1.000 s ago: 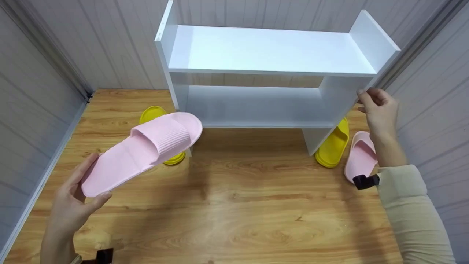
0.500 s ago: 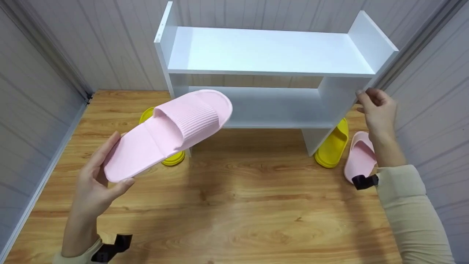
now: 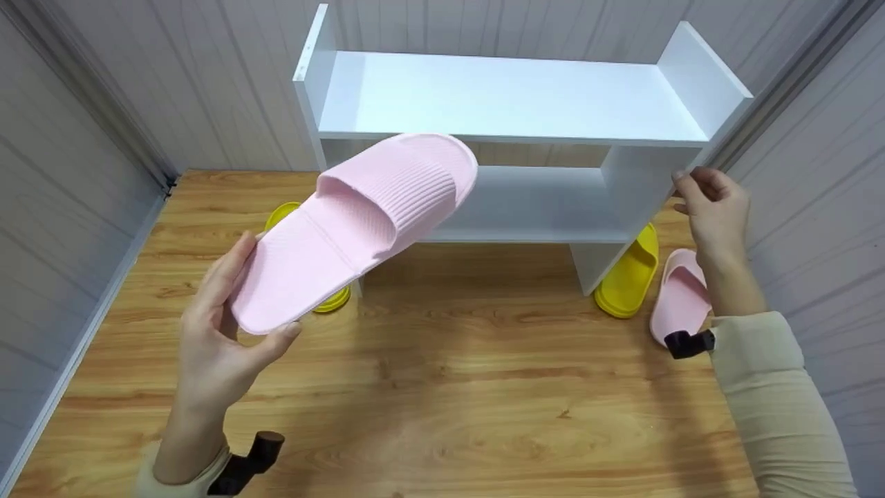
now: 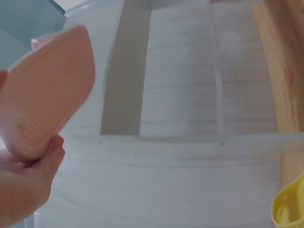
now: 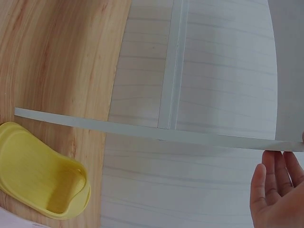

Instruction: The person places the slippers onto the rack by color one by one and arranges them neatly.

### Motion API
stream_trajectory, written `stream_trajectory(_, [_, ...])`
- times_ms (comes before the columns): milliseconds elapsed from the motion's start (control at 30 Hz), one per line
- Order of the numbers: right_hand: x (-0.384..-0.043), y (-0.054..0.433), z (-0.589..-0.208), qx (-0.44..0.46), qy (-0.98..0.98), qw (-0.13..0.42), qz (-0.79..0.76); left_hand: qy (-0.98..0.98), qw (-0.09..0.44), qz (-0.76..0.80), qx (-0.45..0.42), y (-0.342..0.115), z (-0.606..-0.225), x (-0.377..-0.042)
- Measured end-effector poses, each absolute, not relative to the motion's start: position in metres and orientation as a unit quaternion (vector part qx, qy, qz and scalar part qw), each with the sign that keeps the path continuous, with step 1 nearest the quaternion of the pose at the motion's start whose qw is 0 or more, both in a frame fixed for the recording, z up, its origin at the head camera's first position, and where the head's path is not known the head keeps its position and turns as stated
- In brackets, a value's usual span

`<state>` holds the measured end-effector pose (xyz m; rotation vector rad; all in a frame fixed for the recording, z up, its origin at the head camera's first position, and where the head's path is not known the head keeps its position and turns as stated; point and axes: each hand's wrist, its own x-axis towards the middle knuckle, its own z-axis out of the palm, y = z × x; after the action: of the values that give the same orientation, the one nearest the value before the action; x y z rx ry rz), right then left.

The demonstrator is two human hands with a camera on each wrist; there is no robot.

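My left hand (image 3: 218, 339) grips a pink slipper (image 3: 297, 270) by its heel end, thumb on one edge and fingers on the other. The slipper is held up in front of the white shelf (image 3: 511, 97), its toe pointing up and right and hiding part of the lower board. In the left wrist view the ridged sole of this pink slipper (image 4: 54, 90) shows. My right hand (image 3: 719, 211) holds the shelf's right side panel near its front edge; in the right wrist view several fingers (image 5: 270, 175) touch the panel's outer face.
A yellow slipper (image 3: 628, 273) and another pink slipper (image 3: 681, 297) lie on the wooden floor (image 3: 484, 394) right of the shelf. At its left is another yellow slipper (image 3: 333, 300), partly covered by the held one. Panelled walls (image 3: 207, 83) close in the sides and back.
My left hand has carried the pink slipper up and to the right, from beside the shelf's left panel to in front of its boards. The right hand stays at the right panel.
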<state>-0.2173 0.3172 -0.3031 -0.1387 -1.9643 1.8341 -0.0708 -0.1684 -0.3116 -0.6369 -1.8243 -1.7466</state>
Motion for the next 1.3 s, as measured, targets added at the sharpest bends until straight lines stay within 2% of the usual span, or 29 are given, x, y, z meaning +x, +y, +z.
stream_trajectory(200, [-0.218,0.317,-0.304,-0.052,-0.716,0.225,0.659,-0.713,0.31,-0.598,-0.193,-0.15,-0.305,-0.068])
stream_trajectory(633, [-0.22,0.315,-0.305,-0.058,-0.731,0.215,0.645,-0.777,0.355,-0.507,-0.115,-0.128,-0.301,-0.074])
stream_trajectory(867, [-0.222,0.315,-0.305,-0.056,-0.718,0.218,0.659,-0.789,0.394,-0.462,-0.096,-0.112,-0.297,-0.088])
stream_trajectory(1300, [-0.219,0.316,-0.306,-0.058,-0.731,0.205,0.648,-0.781,0.434,-0.442,-0.076,-0.079,-0.287,-0.119])
